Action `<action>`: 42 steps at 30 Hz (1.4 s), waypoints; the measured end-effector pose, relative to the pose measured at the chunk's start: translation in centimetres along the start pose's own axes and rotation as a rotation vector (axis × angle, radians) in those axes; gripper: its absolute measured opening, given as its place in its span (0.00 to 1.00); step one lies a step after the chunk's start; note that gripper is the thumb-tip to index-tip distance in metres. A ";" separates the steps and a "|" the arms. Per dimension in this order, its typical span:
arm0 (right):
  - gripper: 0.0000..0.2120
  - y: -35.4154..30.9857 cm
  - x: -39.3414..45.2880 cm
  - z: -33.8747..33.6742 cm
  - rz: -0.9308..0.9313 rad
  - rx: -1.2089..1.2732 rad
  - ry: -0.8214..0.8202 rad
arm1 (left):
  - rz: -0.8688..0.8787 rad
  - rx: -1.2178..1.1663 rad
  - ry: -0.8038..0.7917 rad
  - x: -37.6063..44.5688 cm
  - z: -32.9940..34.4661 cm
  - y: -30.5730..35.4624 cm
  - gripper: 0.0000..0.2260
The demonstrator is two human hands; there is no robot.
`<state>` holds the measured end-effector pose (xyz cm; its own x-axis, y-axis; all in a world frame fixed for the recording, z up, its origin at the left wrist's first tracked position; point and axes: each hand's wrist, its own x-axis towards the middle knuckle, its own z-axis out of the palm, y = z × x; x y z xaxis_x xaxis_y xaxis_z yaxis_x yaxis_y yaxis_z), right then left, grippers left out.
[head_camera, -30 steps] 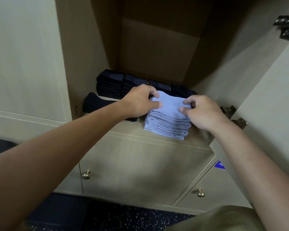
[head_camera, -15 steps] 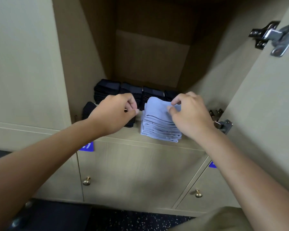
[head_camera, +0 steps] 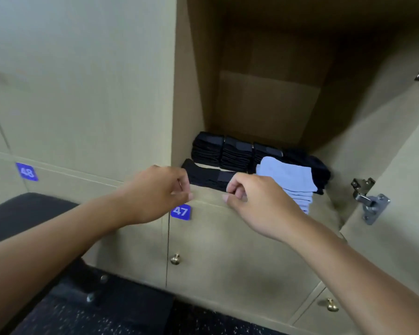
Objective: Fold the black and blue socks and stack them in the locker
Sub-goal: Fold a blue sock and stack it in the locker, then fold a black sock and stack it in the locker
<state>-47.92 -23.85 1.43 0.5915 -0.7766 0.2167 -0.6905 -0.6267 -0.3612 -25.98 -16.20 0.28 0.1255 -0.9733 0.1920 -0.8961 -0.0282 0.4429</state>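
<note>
Inside the open locker (head_camera: 271, 100), a stack of folded light blue socks (head_camera: 288, 180) sits at the front right of the shelf. Behind it runs a row of folded black sock stacks (head_camera: 235, 153). One black sock (head_camera: 211, 176) lies flat at the front left of the shelf. My left hand (head_camera: 160, 189) hovers at the shelf's front edge with fingers curled and holds nothing. My right hand (head_camera: 249, 197) is beside it, just left of the blue stack, fingers curled and empty. Its knuckles cover the flat black sock's right end.
The locker door (head_camera: 397, 165) stands open on the right, with a metal hinge (head_camera: 370, 204) jutting out. Below the shelf are closed doors with brass knobs (head_camera: 175, 259) and a blue label 47 (head_camera: 180, 211). A dark bench (head_camera: 22, 209) is at lower left.
Both hands have let go of the blue sock stack and pulled back toward the shelf's front edge. The view has swung to the left.
</note>
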 end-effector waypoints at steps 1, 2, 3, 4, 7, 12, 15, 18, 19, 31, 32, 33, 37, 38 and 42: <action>0.06 -0.7 -0.2 0.4 -0.019 0.001 -0.016 | -0.002 0.008 0.001 -0.8 -0.5 -0.4 0.06; 0.07 -1.4 -0.4 0.7 -0.039 -0.001 -0.035 | -0.010 0.016 0.002 -1.6 -1.0 -0.8 0.07; 0.07 -2.1 -0.6 1.0 -0.059 0.000 -0.057 | -0.024 0.025 0.002 -2.4 -1.5 -1.2 0.07; 0.07 -2.8 -0.7 1.3 -0.077 0.007 -0.079 | -0.040 0.037 0.000 -3.2 -2.0 -1.6 0.07; 0.07 -4.9 -1.3 2.3 -0.131 0.046 -0.136 | -0.085 0.073 0.007 -5.5 -3.4 -3.0 0.09; 0.09 -8.8 -1.7 4.0 -0.236 0.103 -0.204 | -0.195 0.049 0.029 -10.2 -6.1 -5.7 0.08; 0.11 -11.6 -1.8 5.2 -0.291 0.139 -0.234 | -0.241 0.056 0.056 -13.5 -7.7 -7.3 0.07; 0.11 -14.6 -2.1 6.4 -0.340 0.170 -0.270 | -0.301 0.106 0.082 -17.0 -9.5 -8.5 0.08; 0.11 -15.7 -2.2 6.8 -0.362 0.173 -0.291 | -0.328 0.114 0.083 -18.4 -10.1 -8.8 0.08; 0.09 -27.5 -4.9 14.2 -0.614 0.293 -0.470 | -0.619 0.194 0.098 -35.0 -15.3 -14.8 0.06; 0.10 -28.4 -5.1 15.0 -0.633 0.293 -0.480 | -0.642 0.176 0.105 -36.1 -15.3 -15.3 0.06; 0.10 -29.3 -5.3 15.8 -0.649 0.299 -0.497 | -0.665 0.158 0.109 -37.2 -15.2 -15.8 0.05; 0.14 -32.1 -6.2 19.1 -0.657 0.293 -0.595 | -0.757 0.169 0.056 -40.3 -14.9 -17.9 0.13; 0.15 -32.5 -6.4 19.9 -0.635 0.272 -0.627 | -0.772 0.183 0.030 -40.7 -14.7 -18.4 0.16; 0.20 -33.4 -6.8 22.9 -0.529 0.204 -0.728 | -0.792 0.211 -0.050 -41.4 -13.8 -19.8 0.23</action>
<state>-19.27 3.82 -8.75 0.9727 -0.1175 -0.1999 -0.2102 -0.8114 -0.5455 -7.62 27.79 -4.37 0.7401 -0.6555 -0.1503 -0.6115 -0.7489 0.2552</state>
